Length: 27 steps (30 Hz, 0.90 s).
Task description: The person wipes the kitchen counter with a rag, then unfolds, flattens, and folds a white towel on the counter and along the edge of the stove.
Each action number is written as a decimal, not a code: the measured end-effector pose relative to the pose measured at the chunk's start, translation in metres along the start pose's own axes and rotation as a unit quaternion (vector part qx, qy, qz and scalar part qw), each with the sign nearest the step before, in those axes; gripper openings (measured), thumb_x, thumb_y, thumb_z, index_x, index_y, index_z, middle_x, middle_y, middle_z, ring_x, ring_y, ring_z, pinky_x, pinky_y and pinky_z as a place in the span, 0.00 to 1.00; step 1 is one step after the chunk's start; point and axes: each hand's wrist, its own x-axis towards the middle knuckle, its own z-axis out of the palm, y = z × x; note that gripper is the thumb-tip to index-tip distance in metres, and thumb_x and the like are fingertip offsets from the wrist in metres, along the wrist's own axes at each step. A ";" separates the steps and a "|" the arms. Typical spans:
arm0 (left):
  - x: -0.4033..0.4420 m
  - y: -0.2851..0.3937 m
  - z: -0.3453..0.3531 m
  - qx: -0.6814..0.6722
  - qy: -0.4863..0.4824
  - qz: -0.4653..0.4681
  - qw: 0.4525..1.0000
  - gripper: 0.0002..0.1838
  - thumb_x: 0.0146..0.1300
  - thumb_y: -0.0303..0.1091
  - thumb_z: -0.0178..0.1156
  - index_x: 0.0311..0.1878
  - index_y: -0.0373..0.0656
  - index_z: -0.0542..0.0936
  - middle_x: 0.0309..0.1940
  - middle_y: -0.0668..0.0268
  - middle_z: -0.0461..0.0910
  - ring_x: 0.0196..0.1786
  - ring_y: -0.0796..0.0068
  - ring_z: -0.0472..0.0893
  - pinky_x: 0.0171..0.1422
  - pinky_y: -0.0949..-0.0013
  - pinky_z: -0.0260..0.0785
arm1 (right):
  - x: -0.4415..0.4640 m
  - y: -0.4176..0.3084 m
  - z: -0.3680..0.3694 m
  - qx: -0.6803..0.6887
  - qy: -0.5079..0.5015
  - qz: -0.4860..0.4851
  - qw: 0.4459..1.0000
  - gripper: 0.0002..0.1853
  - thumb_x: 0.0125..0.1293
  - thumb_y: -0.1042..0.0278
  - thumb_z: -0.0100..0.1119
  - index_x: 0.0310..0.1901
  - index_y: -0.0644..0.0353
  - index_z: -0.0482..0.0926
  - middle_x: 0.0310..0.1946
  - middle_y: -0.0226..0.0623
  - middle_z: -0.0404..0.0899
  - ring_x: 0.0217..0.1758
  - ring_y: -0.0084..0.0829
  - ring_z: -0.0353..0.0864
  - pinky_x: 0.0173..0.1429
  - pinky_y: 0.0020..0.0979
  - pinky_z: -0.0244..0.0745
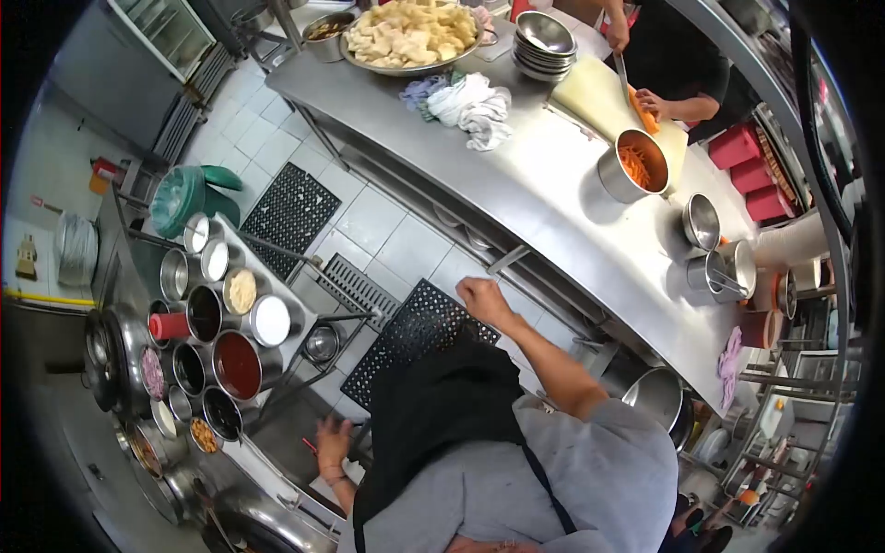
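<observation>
My left hand (332, 444) is low over the edge of the left-hand station, fingers apart; a thin red item (310, 446) shows beside its fingertips, and whether they touch is unclear. Nearest to this hand are a pot of dark sauce (221, 412), a pot of red sauce (237, 365) and a bowl of orange-brown pieces (204, 435). My right hand (484, 302) hangs in the aisle above a black floor mat (415, 336), fingers curled closed with nothing visible in them. It touches neither work surface.
A steel table (553, 207) runs along the right, bearing a tray of pale chunks (412, 35), cloths (475, 106), stacked bowls (544, 46) and a pot of carrot strips (633, 166). Across it, another person's hands (653, 103) work with a knife on a cutting board (604, 97).
</observation>
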 end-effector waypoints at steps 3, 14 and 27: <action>-0.009 0.127 -0.014 0.036 -0.030 0.109 0.993 0.38 0.67 0.55 0.64 0.69 0.34 0.73 0.70 0.32 0.66 0.74 0.36 0.67 0.77 0.51 0.61 | 0.070 -0.001 -0.042 -0.041 0.078 -0.040 0.995 0.06 0.66 0.73 0.58 0.35 0.64 0.82 0.33 0.54 0.83 0.39 0.55 0.84 0.45 0.46 0.79; 0.095 0.335 -0.088 0.027 -0.050 0.418 0.906 0.31 0.69 0.43 0.65 0.67 0.31 0.74 0.65 0.40 0.75 0.70 0.42 0.73 0.75 0.54 0.65 | 0.315 -0.024 -0.126 -0.114 0.234 -0.088 0.961 0.07 0.63 0.74 0.60 0.38 0.62 0.87 0.36 0.56 0.85 0.43 0.54 0.86 0.51 0.47 0.80; 0.201 0.481 -0.105 -0.094 -0.346 0.517 0.777 0.27 0.73 0.42 0.62 0.67 0.32 0.74 0.62 0.48 0.80 0.65 0.57 0.79 0.71 0.62 0.69 | 0.408 -0.017 -0.152 -0.238 0.363 -0.084 0.897 0.12 0.53 0.68 0.66 0.37 0.65 0.79 0.31 0.53 0.80 0.33 0.55 0.81 0.40 0.49 0.77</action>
